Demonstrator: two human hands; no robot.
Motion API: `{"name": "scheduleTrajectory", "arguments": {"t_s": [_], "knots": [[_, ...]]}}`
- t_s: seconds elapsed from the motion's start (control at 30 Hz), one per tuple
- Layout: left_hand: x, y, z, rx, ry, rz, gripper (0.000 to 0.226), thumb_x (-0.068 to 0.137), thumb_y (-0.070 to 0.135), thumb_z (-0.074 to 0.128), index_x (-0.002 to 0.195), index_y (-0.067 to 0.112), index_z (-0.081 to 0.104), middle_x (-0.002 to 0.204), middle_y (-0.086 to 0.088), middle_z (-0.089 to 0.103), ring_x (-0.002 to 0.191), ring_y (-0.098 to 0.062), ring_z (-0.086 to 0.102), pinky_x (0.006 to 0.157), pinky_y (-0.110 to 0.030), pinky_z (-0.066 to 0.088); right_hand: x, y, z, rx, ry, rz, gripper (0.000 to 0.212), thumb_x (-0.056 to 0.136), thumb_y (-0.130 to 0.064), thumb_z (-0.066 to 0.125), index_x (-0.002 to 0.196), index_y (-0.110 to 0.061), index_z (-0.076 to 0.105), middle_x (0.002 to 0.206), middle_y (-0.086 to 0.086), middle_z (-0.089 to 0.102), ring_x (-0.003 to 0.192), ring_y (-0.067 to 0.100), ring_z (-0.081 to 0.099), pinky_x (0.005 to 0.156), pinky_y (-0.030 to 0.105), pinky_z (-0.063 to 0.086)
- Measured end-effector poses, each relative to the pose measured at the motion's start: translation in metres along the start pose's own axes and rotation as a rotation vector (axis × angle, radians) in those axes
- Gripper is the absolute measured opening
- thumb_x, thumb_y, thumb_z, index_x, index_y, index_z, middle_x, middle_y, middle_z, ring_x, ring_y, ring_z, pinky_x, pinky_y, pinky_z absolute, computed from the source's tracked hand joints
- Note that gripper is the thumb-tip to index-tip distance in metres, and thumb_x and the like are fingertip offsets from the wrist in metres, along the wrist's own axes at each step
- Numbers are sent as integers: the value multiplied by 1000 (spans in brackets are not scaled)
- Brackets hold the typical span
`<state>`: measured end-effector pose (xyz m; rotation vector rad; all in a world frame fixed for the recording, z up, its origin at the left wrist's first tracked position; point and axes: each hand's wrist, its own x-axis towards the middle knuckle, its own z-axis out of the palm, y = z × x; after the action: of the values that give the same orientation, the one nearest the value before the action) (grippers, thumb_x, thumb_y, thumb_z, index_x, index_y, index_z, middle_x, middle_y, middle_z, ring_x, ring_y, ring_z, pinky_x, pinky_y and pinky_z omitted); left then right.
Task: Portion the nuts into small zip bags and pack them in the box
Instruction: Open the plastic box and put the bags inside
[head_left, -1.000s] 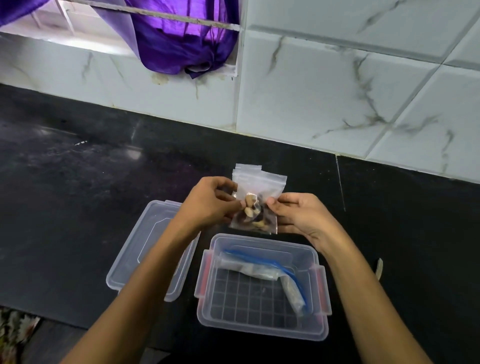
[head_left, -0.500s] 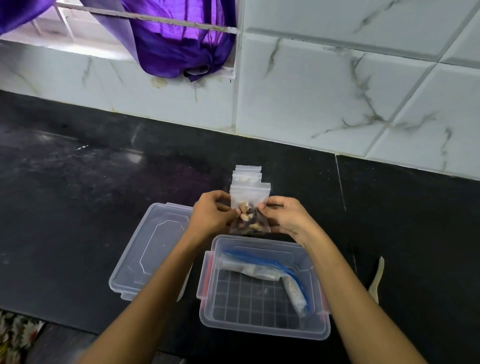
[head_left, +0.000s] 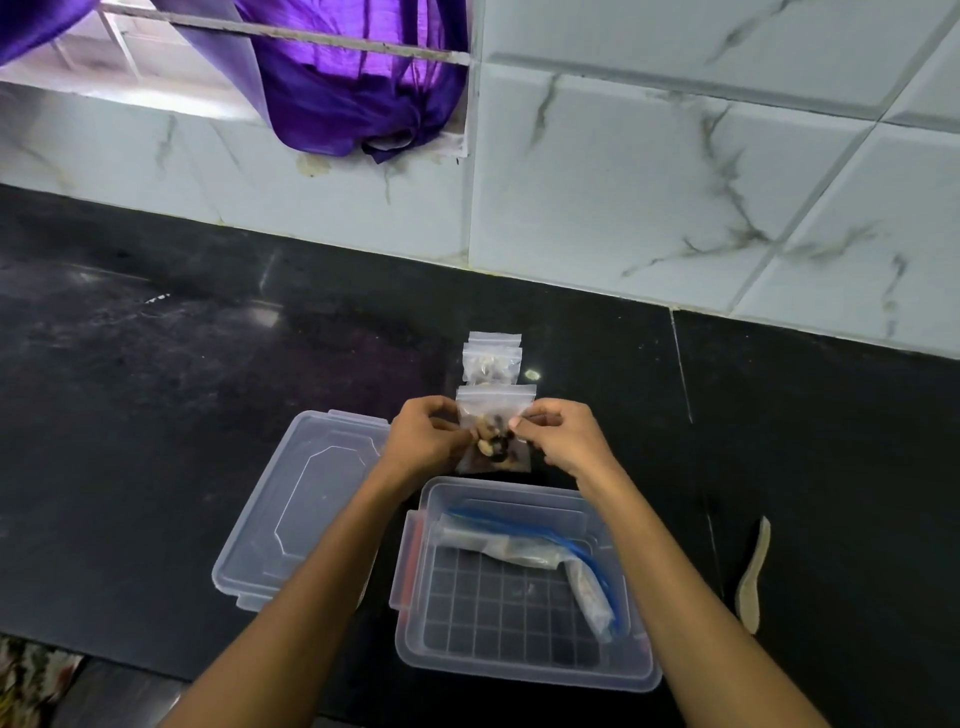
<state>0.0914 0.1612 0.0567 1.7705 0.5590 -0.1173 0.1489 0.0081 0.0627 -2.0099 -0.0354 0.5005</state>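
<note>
A small clear zip bag of nuts (head_left: 494, 415) is pinched at both sides, low over the black counter just behind the box. My left hand (head_left: 426, 434) grips its left edge and my right hand (head_left: 563, 439) grips its right edge. More small zip bags (head_left: 492, 358) with nuts in them lie on the counter right behind it. The open clear plastic box (head_left: 524, 670) stands in front of my hands. Inside it lies a larger rolled bag with a blue zip strip (head_left: 524, 551).
The box's clear lid (head_left: 291, 514) lies flat to the left of the box. A pale curved strip (head_left: 753, 577) lies on the counter at the right. The black counter (head_left: 156, 389) meets a white marbled tile wall (head_left: 649, 182) behind. Purple cloth (head_left: 358, 88) hangs at a window.
Both hands have lowered the nut bag toward the counter and brought its sides closer together. With the bag lower, the other small bags behind it show.
</note>
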Motion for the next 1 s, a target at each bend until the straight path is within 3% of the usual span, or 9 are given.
{"name": "scheduleTrajectory", "arguments": {"t_s": [0.17,0.27,0.4,0.5,0.57,0.67,0.73,0.9,1.0], "knots": [[-32,38,-15,-46,-22,126,10,84,5,66,92,11,68,92,-20,70,77,-25,65,77,-43,56,-27,-26,-18,88,35,-129,3,87,-16,65,89,-17,67,86,-7,68,83,5,63,68,11,49],[-58,60,-28,-50,-68,172,17,81,12,69,97,8,67,88,-16,71,74,-20,67,70,-34,57,-49,-42,-30,193,-9,-138,5,87,-18,65,90,-21,67,89,-3,73,87,10,68,78,27,55],[-93,63,-28,-1,-124,171,13,80,12,68,92,15,65,80,-8,71,63,-11,66,58,-22,58,-81,-35,-39,167,-57,-80,9,86,-21,65,94,-18,69,87,-2,74,86,11,70,79,30,56],[-103,36,-10,194,-92,75,18,83,7,69,79,20,58,76,-9,69,59,-15,63,63,-34,59,-98,-8,-29,90,-127,73,9,87,-22,64,91,-16,70,86,0,73,84,15,70,78,33,58],[-102,11,5,389,-73,-1,15,83,9,67,79,16,55,79,-11,69,70,-24,67,72,-43,58,-103,15,-15,21,-173,183,8,88,-23,64,86,-17,69,86,1,72,84,17,69,78,35,57],[-106,-10,23,748,-57,-67,8,87,14,60,92,10,54,98,-13,66,91,-29,64,82,-40,53,-100,44,6,-43,-234,282,12,88,-23,64,76,-21,63,89,7,71,87,24,69,82,43,56],[-109,-14,31,882,-43,-76,18,90,12,55,108,8,54,110,-11,62,103,-28,60,85,-35,50,-98,53,15,-49,-253,334,13,90,-21,62,77,-18,60,91,11,70,86,27,69,79,42,58],[-113,-13,41,1060,38,-57,25,94,7,49,119,8,52,121,-8,58,113,-24,58,90,-30,48,-93,62,28,-40,-279,399,12,89,-27,63,86,-16,60,91,10,70,79,23,70,79,42,58],[-116,-13,39,1015,61,-39,22,93,8,51,115,8,55,118,-9,57,109,-26,59,87,-31,49,-91,59,26,-192,-260,348,21,88,-39,61,90,-18,64,92,6,70,84,20,69,85,40,55]]}}
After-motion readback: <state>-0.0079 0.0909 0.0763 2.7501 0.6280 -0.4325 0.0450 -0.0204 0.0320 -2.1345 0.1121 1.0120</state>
